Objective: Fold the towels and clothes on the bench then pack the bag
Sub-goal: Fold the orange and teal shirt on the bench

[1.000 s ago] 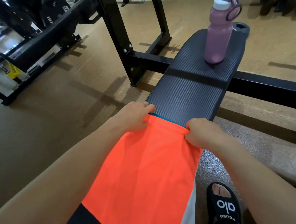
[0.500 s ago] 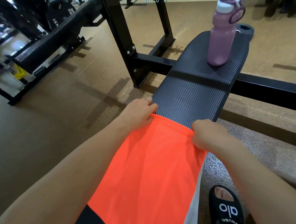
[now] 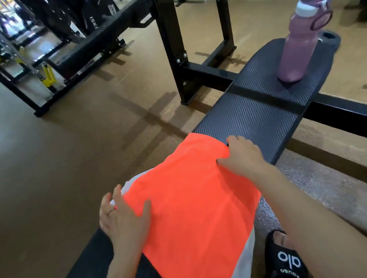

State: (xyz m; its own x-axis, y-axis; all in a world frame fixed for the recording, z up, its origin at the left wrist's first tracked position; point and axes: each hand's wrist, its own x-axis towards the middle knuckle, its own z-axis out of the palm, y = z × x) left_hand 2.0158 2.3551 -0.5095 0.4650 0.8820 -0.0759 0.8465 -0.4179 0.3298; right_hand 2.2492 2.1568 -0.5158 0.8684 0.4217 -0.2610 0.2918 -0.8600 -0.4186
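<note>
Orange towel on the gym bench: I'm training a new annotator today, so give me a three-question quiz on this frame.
1. True or false: the pink water bottle lies on its side on the bench.
2. Which hand lies flat with spread fingers on the orange towel? A) left hand B) right hand
3. Fill in: a white cloth lies ____ the towel.

Key: 1 false, it stands upright; 2 A; 3 under.
</note>
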